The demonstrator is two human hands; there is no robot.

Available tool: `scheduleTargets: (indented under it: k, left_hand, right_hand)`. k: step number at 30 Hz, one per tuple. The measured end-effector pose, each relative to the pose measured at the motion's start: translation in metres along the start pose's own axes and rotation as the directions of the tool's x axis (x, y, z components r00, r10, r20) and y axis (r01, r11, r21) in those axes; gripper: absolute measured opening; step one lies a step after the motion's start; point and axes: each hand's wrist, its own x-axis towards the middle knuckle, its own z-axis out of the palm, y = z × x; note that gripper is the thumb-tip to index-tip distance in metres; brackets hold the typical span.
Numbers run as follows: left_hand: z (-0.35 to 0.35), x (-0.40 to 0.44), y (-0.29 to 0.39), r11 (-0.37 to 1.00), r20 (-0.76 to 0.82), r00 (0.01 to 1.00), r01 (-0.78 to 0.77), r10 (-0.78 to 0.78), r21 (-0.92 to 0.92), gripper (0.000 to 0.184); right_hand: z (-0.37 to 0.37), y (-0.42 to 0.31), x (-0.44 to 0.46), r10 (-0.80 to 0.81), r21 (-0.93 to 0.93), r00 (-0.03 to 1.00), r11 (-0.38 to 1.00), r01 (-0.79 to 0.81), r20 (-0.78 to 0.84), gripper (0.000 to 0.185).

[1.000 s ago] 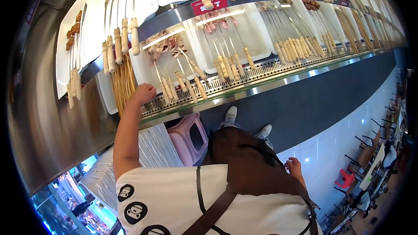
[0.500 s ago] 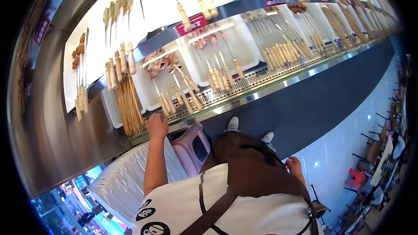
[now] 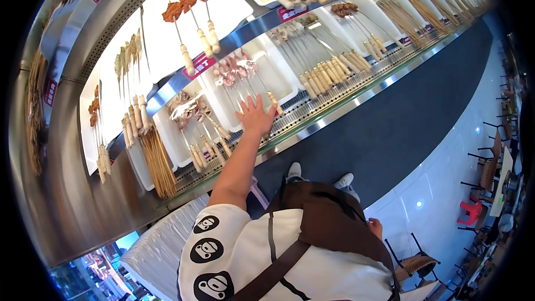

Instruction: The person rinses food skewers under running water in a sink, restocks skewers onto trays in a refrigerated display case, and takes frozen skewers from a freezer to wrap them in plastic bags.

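Beside the dark floor (image 3: 401, 106), a steel counter (image 3: 340, 111) bears trays (image 3: 281, 75) of skewers (image 3: 323, 76).

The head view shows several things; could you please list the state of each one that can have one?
left hand: open, fingers spread over the pink-meat skewers; contact unclear
right hand: by the person's side, partly hidden; grip unclear
pink-meat skewers: lying in the tray, partly covered by the left hand
tray: partly filled, bare toward its right
thin wooden sticks: bunched together
brown apron: worn
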Motion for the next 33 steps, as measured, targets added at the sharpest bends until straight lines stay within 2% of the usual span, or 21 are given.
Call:
scheduleTargets:
  k: [2, 4, 5, 7, 10, 12, 13, 14, 15, 16, 18, 19, 20, 21, 24, 25, 27, 28, 29, 31, 33]
  left_hand:
    - [-0.006, -0.001, 0.017, 1.000, 0.069, 0.998, 0.006, -0.008, 0.030, 0.071]
    - [-0.012, -0.003, 0.027, 1.000, 0.073, 0.997, 0.009, -0.010, 0.017, 0.070]
    - [-0.012, -0.002, 0.030, 1.000, 0.080, 0.997, 0.017, -0.017, 0.010, 0.070]
    - [-0.012, 0.004, 0.033, 1.000, 0.067, 0.998, 0.010, -0.011, 0.006, 0.070]
    - [-0.006, 0.004, 0.045, 0.992, -0.069, 0.995, 0.074, -0.067, 0.100, 0.070]
    - [-0.008, -0.011, 0.066, 0.992, -0.341, 0.934, 0.125, -0.105, 0.035, 0.069]
    - [-0.008, -0.024, 0.081, 0.999, -0.499, 0.866, 0.041, -0.036, -0.002, 0.066]
    - [-0.004, -0.040, 0.097, 0.999, -0.501, 0.864, 0.054, -0.050, -0.006, 0.066]
    - [-0.004, -0.057, 0.116, 0.993, -0.513, 0.852, -0.119, 0.104, 0.003, 0.065]
    - [-0.006, -0.075, 0.136, 0.958, -0.527, 0.811, -0.287, 0.253, 0.017, 0.064]
    - [0.002, -0.095, 0.173, 0.949, -0.472, 0.837, -0.314, 0.277, 0.001, 0.059]
    - [0.018, -0.091, 0.179, 0.943, -0.472, 0.850, -0.316, 0.235, -0.100, 0.059]
    - [0.028, -0.089, 0.184, 0.927, -0.466, 0.863, -0.317, 0.194, -0.200, 0.058]
    - [0.034, -0.080, 0.186, 0.947, -0.458, 0.875, -0.266, 0.158, -0.182, 0.056]
    - [0.033, -0.036, 0.187, 0.930, -0.459, 0.882, -0.251, 0.105, -0.269, 0.052]
    - [0.027, -0.020, 0.190, 0.931, -0.460, 0.882, -0.248, 0.103, -0.267, 0.052]
    - [0.016, 0.011, 0.194, 0.979, -0.375, 0.925, -0.127, 0.058, -0.163, 0.046]
    - [0.015, 0.024, 0.196, 0.979, -0.373, 0.926, -0.126, 0.058, -0.160, 0.046]
    - [0.013, 0.039, 0.198, 0.990, -0.306, 0.949, -0.114, 0.083, -0.084, 0.045]
    - [0.018, 0.070, 0.200, 0.997, -0.168, 0.984, -0.044, 0.055, 0.071, 0.044]
    - [0.021, 0.094, 0.200, 0.998, -0.166, 0.985, -0.046, 0.051, 0.036, 0.045]
  right_hand:
    - [0.007, 0.078, 0.025, -0.108, 0.021, 0.993, 0.994, 0.109, -0.037, 0.026]
    - [0.019, 0.171, 0.063, 0.001, -0.026, 0.999, 1.000, 0.001, 0.043, 0.025]
    - [0.009, 0.180, 0.073, -0.012, -0.017, 0.999, 1.000, 0.012, 0.041, 0.025]
    - [-0.009, 0.187, 0.093, -0.131, -0.102, 0.991, 0.986, 0.134, 0.037, 0.025]
    - [-0.091, 0.033, 0.052, 0.133, 0.136, 0.991, 0.982, -0.131, -0.005, 0.026]
    - [-0.117, 0.047, 0.070, 0.142, 0.196, 0.990, 0.971, -0.137, -0.010, 0.027]
    - [-0.131, 0.050, 0.075, 0.148, 0.235, 0.989, 0.962, -0.141, -0.013, 0.026]
    - [-0.145, 0.054, 0.083, 0.153, 0.269, 0.988, 0.952, -0.144, -0.014, 0.025]
    - [-0.155, 0.075, 0.095, 0.060, -0.038, 0.997, 0.997, -0.062, -0.048, 0.025]
    - [-0.164, 0.095, 0.108, -0.108, -0.468, 0.992, 0.882, 0.064, -0.069, 0.029]
    - [-0.184, 0.100, 0.127, -0.078, -0.438, 0.995, 0.898, 0.040, -0.068, 0.032]
    - [-0.197, 0.093, 0.136, -0.087, -0.439, 0.995, 0.897, 0.054, -0.055, 0.032]
    - [-0.211, 0.093, 0.147, -0.055, -0.250, 0.998, 0.967, 0.045, -0.033, 0.030]
    - [-0.222, 0.093, 0.156, -0.020, -0.052, 1.000, 0.998, 0.020, -0.005, 0.028]
    - [-0.240, 0.095, 0.178, -0.047, 0.031, 0.994, 0.998, 0.050, -0.094, 0.025]
    - [-0.242, 0.096, 0.181, -0.048, 0.129, 0.993, 0.990, 0.062, -0.107, 0.022]
    - [-0.247, 0.099, 0.184, -0.042, 0.157, 0.994, 0.986, 0.057, -0.097, 0.022]
    - [-0.246, 0.098, 0.182, -0.031, 0.188, 0.995, 0.981, 0.048, -0.091, 0.021]
    - [-0.245, 0.097, 0.177, -0.027, 0.191, 0.996, 0.981, 0.044, -0.090, 0.021]
    - [-0.247, 0.090, 0.158, -0.051, 0.026, 0.997, 0.998, 0.052, -0.057, 0.019]
    - [-0.221, 0.220, 0.188, -0.231, -0.247, 0.973, 0.942, 0.227, 0.013, 0.019]
